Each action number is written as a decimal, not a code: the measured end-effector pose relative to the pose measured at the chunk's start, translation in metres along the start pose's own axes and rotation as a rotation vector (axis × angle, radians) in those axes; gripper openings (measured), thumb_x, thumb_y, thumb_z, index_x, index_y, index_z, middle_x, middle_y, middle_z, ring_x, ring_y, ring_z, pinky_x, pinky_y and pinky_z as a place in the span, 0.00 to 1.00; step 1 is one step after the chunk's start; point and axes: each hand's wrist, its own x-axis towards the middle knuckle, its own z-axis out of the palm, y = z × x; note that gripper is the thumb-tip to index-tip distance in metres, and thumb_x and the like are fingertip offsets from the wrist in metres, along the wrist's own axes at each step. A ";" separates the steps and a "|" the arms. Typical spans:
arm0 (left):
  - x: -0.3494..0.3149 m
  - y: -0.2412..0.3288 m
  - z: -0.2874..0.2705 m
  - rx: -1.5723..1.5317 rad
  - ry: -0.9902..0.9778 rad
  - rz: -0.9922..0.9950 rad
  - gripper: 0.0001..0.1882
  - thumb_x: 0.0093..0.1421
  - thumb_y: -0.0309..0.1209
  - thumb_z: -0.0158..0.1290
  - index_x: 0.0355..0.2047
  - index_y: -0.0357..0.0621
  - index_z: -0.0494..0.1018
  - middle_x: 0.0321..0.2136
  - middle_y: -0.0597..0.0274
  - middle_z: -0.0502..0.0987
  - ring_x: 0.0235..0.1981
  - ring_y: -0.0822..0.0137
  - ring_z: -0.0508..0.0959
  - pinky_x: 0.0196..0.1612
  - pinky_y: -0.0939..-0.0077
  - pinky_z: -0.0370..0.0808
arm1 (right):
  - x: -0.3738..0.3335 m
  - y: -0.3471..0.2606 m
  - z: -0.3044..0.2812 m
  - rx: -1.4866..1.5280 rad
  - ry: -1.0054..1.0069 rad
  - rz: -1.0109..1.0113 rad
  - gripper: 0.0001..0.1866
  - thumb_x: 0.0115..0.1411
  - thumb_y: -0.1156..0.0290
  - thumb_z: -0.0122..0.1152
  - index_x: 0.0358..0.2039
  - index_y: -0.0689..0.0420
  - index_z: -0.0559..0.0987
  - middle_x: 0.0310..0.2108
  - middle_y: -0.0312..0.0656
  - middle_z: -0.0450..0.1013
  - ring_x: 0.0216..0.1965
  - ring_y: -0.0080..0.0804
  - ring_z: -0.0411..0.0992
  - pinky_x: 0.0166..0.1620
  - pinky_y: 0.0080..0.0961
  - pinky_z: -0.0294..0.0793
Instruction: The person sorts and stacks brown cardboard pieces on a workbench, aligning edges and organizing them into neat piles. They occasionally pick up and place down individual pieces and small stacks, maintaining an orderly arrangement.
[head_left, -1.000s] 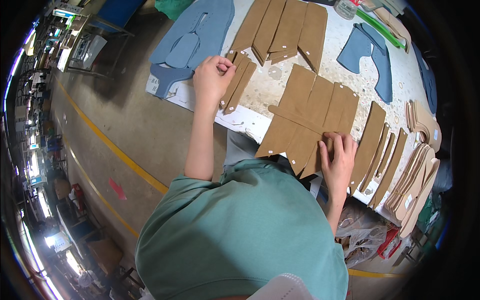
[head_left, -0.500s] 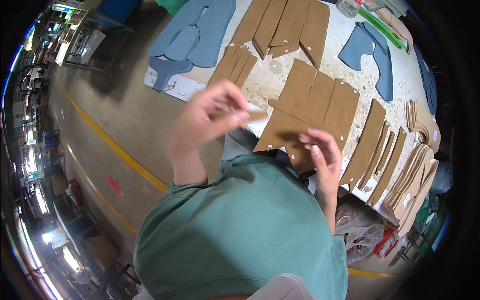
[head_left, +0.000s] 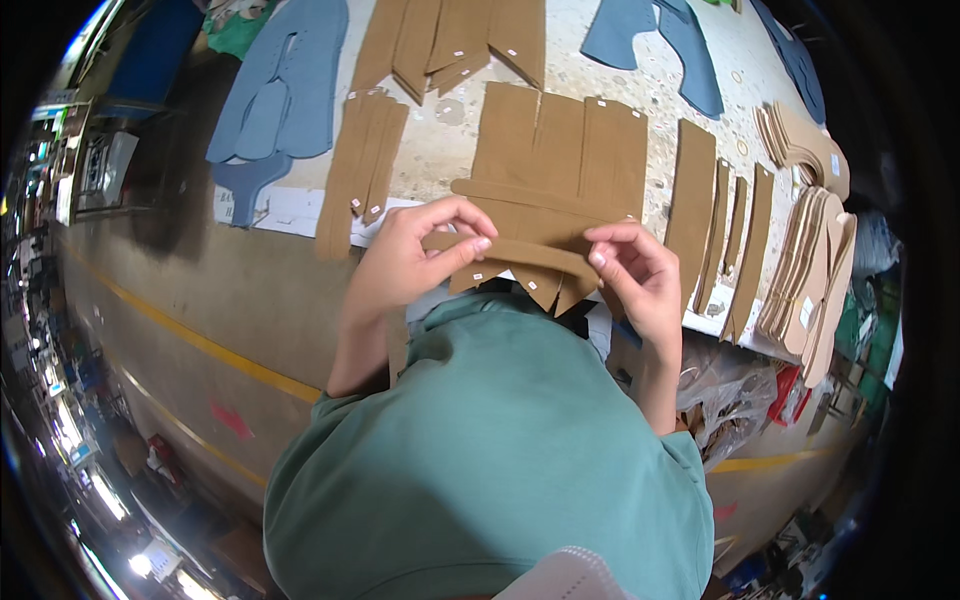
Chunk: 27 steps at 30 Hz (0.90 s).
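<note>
A narrow brown leather-like strip (head_left: 535,254) is stretched between my two hands, sagging slightly at its right end. My left hand (head_left: 405,255) pinches it near the left end with thumb and forefinger. At the other end, my right hand (head_left: 645,275) pinches it between thumb and fingertips. Under and beyond it lie wide brown panels (head_left: 560,140) with small white labels, their pointed ends toward me. Another thin brown strip (head_left: 520,197) lies across these panels. To the left, narrow brown pieces (head_left: 360,150) hang over the table edge.
The speckled white table (head_left: 445,145) holds blue cut pieces (head_left: 290,90) at the far left and more brown panels (head_left: 440,40) behind. On the right are long brown strips (head_left: 690,200) and stacked beige pieces (head_left: 800,260). Plastic bags (head_left: 725,390) sit below the right edge.
My left hand has brought the strip rightward over the panels, and my right hand, empty before, now grips its other end. The view has shifted, so the table appears further left.
</note>
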 end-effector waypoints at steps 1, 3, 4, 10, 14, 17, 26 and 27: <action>0.003 -0.003 0.001 -0.007 0.032 -0.010 0.05 0.59 0.22 0.56 0.36 0.35 0.76 0.30 0.65 0.78 0.35 0.77 0.77 0.37 0.82 0.75 | 0.001 0.001 -0.004 -0.163 0.070 -0.045 0.09 0.59 0.82 0.62 0.40 0.64 0.80 0.30 0.35 0.73 0.32 0.17 0.71 0.37 0.13 0.70; 0.012 -0.012 0.007 0.291 0.211 -0.019 0.05 0.57 0.25 0.59 0.34 0.40 0.77 0.25 0.68 0.77 0.23 0.81 0.71 0.23 0.82 0.66 | 0.006 0.002 -0.012 -0.477 0.187 -0.129 0.09 0.55 0.83 0.63 0.37 0.62 0.81 0.29 0.38 0.73 0.29 0.22 0.72 0.34 0.18 0.72; 0.015 -0.015 0.009 0.422 0.271 0.009 0.05 0.57 0.26 0.60 0.34 0.42 0.78 0.24 0.68 0.77 0.21 0.81 0.68 0.20 0.82 0.63 | 0.008 0.002 -0.015 -0.571 0.191 -0.178 0.09 0.55 0.83 0.63 0.37 0.61 0.81 0.29 0.39 0.73 0.28 0.23 0.72 0.34 0.19 0.71; 0.021 -0.027 0.016 0.573 0.490 0.153 0.04 0.54 0.28 0.62 0.30 0.45 0.78 0.19 0.69 0.76 0.14 0.79 0.60 0.18 0.79 0.56 | 0.018 0.008 -0.014 -0.784 0.218 -0.262 0.13 0.53 0.82 0.64 0.40 0.58 0.80 0.27 0.39 0.69 0.25 0.27 0.69 0.31 0.23 0.71; 0.011 -0.020 -0.009 0.618 0.627 -0.022 0.05 0.54 0.29 0.61 0.30 0.46 0.77 0.24 0.64 0.79 0.16 0.66 0.72 0.22 0.69 0.67 | 0.020 0.011 -0.010 -0.827 0.206 -0.249 0.14 0.52 0.81 0.66 0.41 0.57 0.80 0.28 0.38 0.67 0.25 0.27 0.68 0.31 0.23 0.72; 0.009 -0.015 -0.041 0.610 0.762 -0.038 0.04 0.54 0.29 0.61 0.29 0.46 0.77 0.24 0.66 0.79 0.16 0.66 0.71 0.21 0.69 0.66 | 0.020 0.009 -0.009 -0.861 0.231 -0.287 0.13 0.53 0.80 0.67 0.40 0.58 0.81 0.30 0.39 0.68 0.27 0.27 0.69 0.32 0.24 0.72; 0.037 -0.027 -0.069 0.789 0.816 -0.057 0.07 0.54 0.33 0.62 0.31 0.46 0.79 0.26 0.67 0.78 0.25 0.67 0.76 0.29 0.70 0.72 | 0.017 0.010 -0.004 -0.872 0.329 -0.402 0.09 0.55 0.78 0.67 0.38 0.59 0.82 0.32 0.40 0.71 0.28 0.27 0.72 0.31 0.23 0.72; 0.040 -0.029 -0.068 0.817 0.806 -0.093 0.08 0.54 0.35 0.63 0.31 0.47 0.79 0.26 0.67 0.78 0.28 0.64 0.79 0.32 0.67 0.74 | 0.016 0.011 -0.005 -0.882 0.320 -0.388 0.09 0.55 0.78 0.67 0.38 0.59 0.82 0.32 0.40 0.71 0.28 0.27 0.71 0.31 0.23 0.71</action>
